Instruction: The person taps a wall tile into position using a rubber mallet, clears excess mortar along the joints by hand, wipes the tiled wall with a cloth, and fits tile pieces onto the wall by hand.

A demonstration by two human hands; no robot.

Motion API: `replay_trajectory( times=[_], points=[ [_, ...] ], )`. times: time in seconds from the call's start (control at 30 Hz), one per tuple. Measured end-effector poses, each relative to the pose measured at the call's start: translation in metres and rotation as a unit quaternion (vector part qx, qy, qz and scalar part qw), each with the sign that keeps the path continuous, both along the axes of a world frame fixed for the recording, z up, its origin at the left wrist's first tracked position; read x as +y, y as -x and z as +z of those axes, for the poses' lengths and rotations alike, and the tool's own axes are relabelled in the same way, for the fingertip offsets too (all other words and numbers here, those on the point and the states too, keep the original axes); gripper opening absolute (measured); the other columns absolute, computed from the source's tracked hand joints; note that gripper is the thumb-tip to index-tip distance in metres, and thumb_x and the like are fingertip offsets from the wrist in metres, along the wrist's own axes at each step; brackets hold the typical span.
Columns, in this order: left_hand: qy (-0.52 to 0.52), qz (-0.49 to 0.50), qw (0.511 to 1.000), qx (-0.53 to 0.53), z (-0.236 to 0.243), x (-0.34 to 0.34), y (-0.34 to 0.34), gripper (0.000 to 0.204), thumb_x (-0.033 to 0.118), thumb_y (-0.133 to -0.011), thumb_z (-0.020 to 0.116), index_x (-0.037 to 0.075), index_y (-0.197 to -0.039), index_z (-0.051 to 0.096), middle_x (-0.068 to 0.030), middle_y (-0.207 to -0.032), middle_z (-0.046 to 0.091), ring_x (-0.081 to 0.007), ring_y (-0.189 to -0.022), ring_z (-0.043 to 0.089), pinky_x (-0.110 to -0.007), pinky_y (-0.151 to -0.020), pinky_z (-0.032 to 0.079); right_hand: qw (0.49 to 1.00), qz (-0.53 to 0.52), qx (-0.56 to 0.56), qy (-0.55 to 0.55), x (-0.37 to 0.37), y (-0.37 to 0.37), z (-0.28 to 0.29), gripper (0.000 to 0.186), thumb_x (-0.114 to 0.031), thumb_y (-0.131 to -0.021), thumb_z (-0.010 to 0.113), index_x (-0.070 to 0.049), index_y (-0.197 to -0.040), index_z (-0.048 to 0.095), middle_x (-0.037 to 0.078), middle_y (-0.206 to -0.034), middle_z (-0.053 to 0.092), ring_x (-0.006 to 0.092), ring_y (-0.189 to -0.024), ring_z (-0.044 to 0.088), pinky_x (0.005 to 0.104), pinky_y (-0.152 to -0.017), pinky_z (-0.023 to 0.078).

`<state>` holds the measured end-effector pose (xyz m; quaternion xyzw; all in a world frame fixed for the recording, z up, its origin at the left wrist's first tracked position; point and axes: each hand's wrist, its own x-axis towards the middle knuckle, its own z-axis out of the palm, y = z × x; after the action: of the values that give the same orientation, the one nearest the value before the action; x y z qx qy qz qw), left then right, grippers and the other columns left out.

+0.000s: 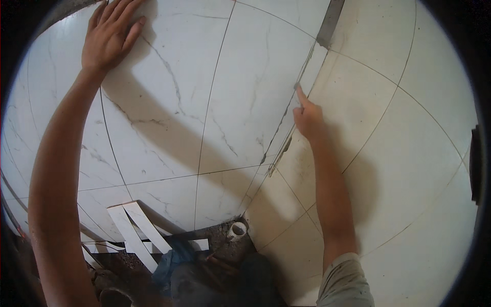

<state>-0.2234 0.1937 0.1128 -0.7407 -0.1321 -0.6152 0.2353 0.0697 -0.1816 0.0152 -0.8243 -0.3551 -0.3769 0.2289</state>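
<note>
My left hand [110, 43] lies flat on the white, grey-veined tile wall [169, 46] at the upper left, fingers spread and nothing in it. At the corner where this wall meets the cream tile wall [378, 128], a narrow tile strip [314, 64] runs up the joint. The stretched index finger of my right hand [309, 117] touches the strip's left edge, where a bit of grey mortar [297, 86] sits at the fingertip. Its thumb is apart and the other fingers are curled; I see nothing held there. Smears of dark mortar line the strip's lower edges.
Above the strip, a grey gap [331, 23] continues up the corner. Below, a white pipe end [237, 230] stands up from the dark, rough floor [227, 250]. Cut tile strips [148, 227] lean against the wall's foot at the lower left. A dark object [475, 163] shows at the right rim.
</note>
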Motion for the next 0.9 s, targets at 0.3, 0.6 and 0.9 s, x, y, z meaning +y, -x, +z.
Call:
replay_trajectory(
  times=[0.3,0.6,0.9],
  points=[
    [0.005,0.007,1.000,-0.002,0.000,-0.006,0.002,0.057,0.029,-0.096,0.048,0.011,-0.149,0.043,-0.0133,-0.159,0.038,-0.0305,-0.152,0.025,-0.051,-0.126,0.010,0.998,-0.027,0.005,0.049,-0.006,0.005,-0.083,0.078,-0.008,-0.080,0.060,-0.017,-0.155,0.040,0.024,-0.070,0.062,0.0423,-0.063,0.061,0.0500,-0.064,0.052],
    [-0.008,-0.002,1.000,-0.006,0.000,-0.004,0.000,0.056,0.028,-0.095,0.049,0.010,-0.149,0.043,-0.0128,-0.159,0.038,-0.0305,-0.152,0.026,-0.051,-0.126,0.011,0.997,-0.022,0.004,0.067,-0.008,0.008,-0.140,0.075,-0.011,-0.079,0.062,-0.016,-0.152,0.045,0.024,-0.074,0.064,0.0428,-0.066,0.063,0.0516,-0.064,0.053],
    [-0.145,0.036,0.986,-0.074,0.001,0.061,-0.022,0.052,0.040,-0.104,0.042,0.029,-0.155,0.038,0.0044,-0.161,0.037,-0.0167,-0.150,0.032,-0.044,-0.126,0.018,0.958,0.100,0.220,0.158,-0.021,0.019,-0.182,0.047,-0.008,-0.086,0.061,-0.002,-0.133,0.061,0.019,-0.070,0.067,0.0300,-0.057,0.068,0.0417,-0.057,0.055]
  ],
)
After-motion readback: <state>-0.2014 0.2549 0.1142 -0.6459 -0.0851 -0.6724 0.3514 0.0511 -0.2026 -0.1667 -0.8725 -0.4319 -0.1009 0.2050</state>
